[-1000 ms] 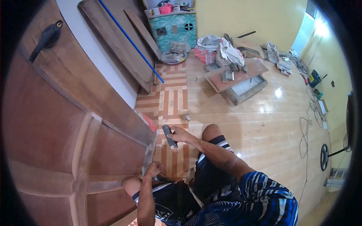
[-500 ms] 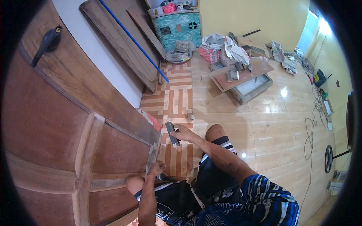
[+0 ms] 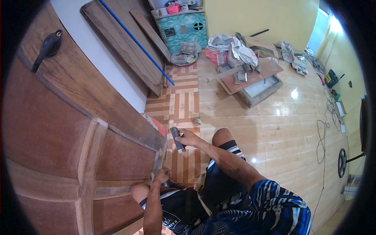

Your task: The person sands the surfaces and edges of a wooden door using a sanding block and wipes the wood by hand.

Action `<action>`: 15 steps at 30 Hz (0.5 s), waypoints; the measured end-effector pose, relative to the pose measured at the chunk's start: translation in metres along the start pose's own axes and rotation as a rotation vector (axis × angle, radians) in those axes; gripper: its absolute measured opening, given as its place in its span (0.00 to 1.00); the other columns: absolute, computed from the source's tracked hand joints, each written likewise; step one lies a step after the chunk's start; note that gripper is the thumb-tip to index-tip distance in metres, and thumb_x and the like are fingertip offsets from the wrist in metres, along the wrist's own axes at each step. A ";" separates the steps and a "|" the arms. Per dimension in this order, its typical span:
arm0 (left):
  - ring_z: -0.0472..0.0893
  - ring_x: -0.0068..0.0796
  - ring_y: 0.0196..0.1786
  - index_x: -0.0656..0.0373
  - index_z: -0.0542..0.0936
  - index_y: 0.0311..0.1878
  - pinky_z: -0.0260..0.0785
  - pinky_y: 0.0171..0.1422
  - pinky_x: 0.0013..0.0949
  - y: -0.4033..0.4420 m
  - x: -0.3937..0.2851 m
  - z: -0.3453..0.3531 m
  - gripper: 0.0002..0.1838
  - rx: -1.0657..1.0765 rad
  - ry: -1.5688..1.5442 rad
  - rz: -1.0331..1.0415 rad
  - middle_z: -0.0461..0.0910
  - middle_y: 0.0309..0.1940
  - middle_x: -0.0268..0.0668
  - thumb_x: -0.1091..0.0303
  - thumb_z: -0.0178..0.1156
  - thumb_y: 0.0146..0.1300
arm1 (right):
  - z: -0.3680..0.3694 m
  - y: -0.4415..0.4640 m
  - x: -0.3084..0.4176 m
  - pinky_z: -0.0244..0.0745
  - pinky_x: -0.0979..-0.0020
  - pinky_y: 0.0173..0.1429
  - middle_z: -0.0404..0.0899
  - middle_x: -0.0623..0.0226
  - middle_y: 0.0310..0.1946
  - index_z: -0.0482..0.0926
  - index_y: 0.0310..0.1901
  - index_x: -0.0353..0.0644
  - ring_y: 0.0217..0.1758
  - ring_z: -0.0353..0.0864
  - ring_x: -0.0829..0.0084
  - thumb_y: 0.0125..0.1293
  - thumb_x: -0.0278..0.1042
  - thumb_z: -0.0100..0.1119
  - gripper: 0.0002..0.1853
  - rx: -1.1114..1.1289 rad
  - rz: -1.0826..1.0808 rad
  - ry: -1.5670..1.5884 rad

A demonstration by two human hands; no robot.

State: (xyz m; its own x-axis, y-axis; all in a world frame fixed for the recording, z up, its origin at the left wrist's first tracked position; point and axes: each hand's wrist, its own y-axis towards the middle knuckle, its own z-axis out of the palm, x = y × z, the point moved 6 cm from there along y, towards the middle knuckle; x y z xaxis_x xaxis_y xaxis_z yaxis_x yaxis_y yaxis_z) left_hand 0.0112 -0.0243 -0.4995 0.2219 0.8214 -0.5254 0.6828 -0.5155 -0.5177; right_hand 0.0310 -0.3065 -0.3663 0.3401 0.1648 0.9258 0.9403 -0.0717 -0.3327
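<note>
My right hand [image 3: 189, 138] is wrapped round a dark grey block-like tool [image 3: 177, 139], held over the striped floor tiles beside the door's edge. Low at the door's edge, my left hand [image 3: 162, 175] is closed beside my knee; what its fingers hold, if anything, is too small to make out. The brown panelled wooden door [image 3: 129, 157] fills the left side, with a black handle [image 3: 49, 46] near its upper end. Pale, worn wood shows along the door's edge near my left hand.
Wooden boards [image 3: 125, 43] and a blue pole [image 3: 137, 42] lean on the wall. A teal cabinet [image 3: 182, 33] stands behind. Sacks [image 3: 235, 51] and a loose board [image 3: 254, 76] lie on the floor ahead. A cable [image 3: 322, 137] runs along the right.
The view has shifted slightly, so the room sits a little further right than a second ago. Both hands keep nearly the same pose, and the grey tool is still in my right hand.
</note>
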 end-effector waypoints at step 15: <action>0.83 0.48 0.53 0.56 0.85 0.49 0.73 0.59 0.44 -0.003 -0.006 -0.002 0.13 0.001 -0.007 0.052 0.83 0.47 0.48 0.62 0.59 0.66 | 0.003 0.008 -0.007 0.80 0.63 0.50 0.84 0.46 0.44 0.68 0.66 0.30 0.44 0.86 0.61 0.64 0.44 0.62 0.34 0.002 -0.005 0.030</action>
State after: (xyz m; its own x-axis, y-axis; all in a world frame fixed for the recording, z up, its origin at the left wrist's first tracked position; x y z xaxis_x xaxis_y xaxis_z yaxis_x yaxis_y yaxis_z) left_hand 0.0091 -0.0269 -0.4935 0.2521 0.7921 -0.5559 0.6703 -0.5573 -0.4901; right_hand 0.0363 -0.3055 -0.3760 0.3353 0.1356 0.9323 0.9419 -0.0688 -0.3287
